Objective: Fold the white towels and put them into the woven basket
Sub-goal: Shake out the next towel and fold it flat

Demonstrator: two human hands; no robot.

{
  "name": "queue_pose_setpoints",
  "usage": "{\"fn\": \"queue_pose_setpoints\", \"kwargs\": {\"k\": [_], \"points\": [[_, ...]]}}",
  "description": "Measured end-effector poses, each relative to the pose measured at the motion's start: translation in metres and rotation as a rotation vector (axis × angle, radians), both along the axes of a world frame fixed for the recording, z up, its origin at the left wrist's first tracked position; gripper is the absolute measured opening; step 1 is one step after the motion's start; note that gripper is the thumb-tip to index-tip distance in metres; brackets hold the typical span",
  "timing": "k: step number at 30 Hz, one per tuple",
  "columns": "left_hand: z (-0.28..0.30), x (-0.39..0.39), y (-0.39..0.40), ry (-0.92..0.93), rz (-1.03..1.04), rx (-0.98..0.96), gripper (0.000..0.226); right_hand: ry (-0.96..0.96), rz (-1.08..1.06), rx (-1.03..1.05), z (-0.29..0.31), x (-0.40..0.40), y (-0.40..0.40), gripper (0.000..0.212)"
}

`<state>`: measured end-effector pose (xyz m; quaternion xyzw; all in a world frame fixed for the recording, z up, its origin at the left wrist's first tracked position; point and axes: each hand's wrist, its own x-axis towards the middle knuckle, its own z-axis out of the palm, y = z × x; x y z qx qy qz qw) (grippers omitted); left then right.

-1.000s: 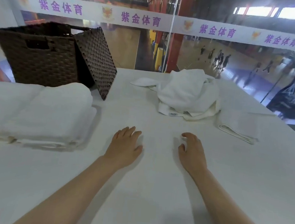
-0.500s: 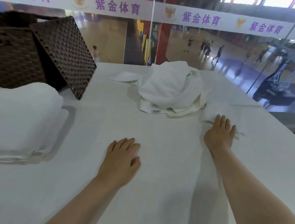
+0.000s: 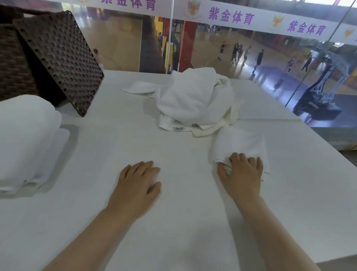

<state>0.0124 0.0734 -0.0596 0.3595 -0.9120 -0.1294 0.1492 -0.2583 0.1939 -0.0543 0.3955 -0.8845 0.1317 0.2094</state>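
Fingers (image 3: pixel 238 159) of our right hand (image 3: pixel 241 174) curl over the near edge of a small folded towel (image 3: pixel 240 143), and the thumb tucks against its near left corner, so we grip that towel while it lies on the white table (image 3: pixel 165 230). Our left hand (image 3: pixel 138 181) holds nothing; it rests palm down on the table, just to the left of the small towel, with its fingers relaxed. Touching the far side of the small towel is a crumpled heap of white towels (image 3: pixel 195 98). Well to the left of that heap sits the woven basket (image 3: pixel 6 64), dark brown, with its woven lid (image 3: pixel 57 59) leaning tilted against its right side. On the near side of the basket lies a stack of folded towels (image 3: pixel 14 141), well apart from the small towel we grip.
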Motion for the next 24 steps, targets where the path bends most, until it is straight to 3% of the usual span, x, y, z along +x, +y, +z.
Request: {"fn": "queue_pose_setpoints", "kwargs": {"k": [10,15,18,21,24], "points": [[0.001,0.005,-0.001,0.113,-0.053,0.156,0.074,-0.169,0.411,-0.052,0.002,0.12,0.032,0.043],[0.014,0.019,0.018,0.304,-0.034,0.305,0.032,-0.26,0.546,0.006,0.004,0.165,0.035,0.045],[0.014,0.03,0.027,0.374,0.006,0.455,0.053,-0.375,0.623,0.005,0.009,0.173,0.035,0.037],[0.013,0.037,0.033,0.47,0.024,0.524,0.063,-0.639,0.569,-0.098,0.023,0.165,0.032,0.018],[0.013,0.043,0.038,0.523,0.025,0.556,0.068,-0.613,0.407,-0.207,0.026,0.154,0.027,0.027]]}}
